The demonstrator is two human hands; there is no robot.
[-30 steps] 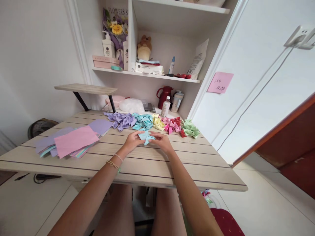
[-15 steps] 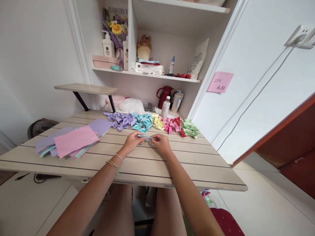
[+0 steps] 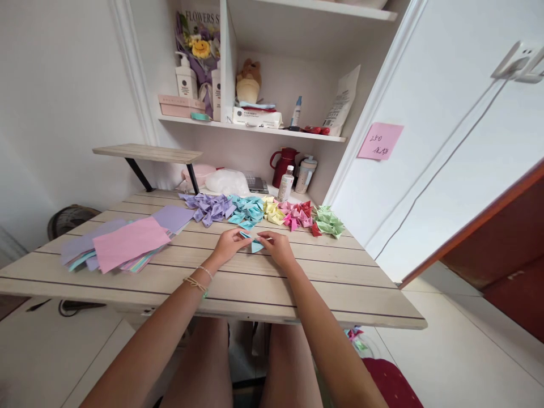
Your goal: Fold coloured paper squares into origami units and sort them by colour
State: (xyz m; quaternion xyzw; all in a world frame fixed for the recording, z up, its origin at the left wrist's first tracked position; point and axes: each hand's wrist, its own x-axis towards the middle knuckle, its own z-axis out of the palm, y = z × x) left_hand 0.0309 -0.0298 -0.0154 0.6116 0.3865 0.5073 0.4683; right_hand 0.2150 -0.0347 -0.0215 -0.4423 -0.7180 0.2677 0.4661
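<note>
Pinching from both sides in the head view, the left hand point(image 3: 229, 245) and the right hand point(image 3: 277, 248) have their fingertips closed on a blue folded paper point(image 3: 257, 246). It sits between the hands, just in front of the row of folded pieces — one pointed part hangs below the right fingertips, another edge shows at the left ones. Whether it touches the wooden table point(image 3: 340, 289) is hard to tell, and the fingers hide some of its folds.

Beyond the hands, small folded shapes lie in a row of heaps: a purple pile point(image 3: 211, 208), a blue pile point(image 3: 247, 211), a yellow pile point(image 3: 272, 211), a pink and red pile point(image 3: 298, 215) and a green pile point(image 3: 328, 221), running from left to right. Well to the left of the hands lies a stack of loose sheets, its pink sheet point(image 3: 131, 243) uppermost, with purple and other coloured edges showing around it.

Behind the row, a bottle point(image 3: 285, 184) stands upright near a red jug point(image 3: 284, 167) and a cup point(image 3: 305, 174). A low riser point(image 3: 148, 152) stands at the back left — a white plastic bag point(image 3: 228, 183) lies to its right.
</note>
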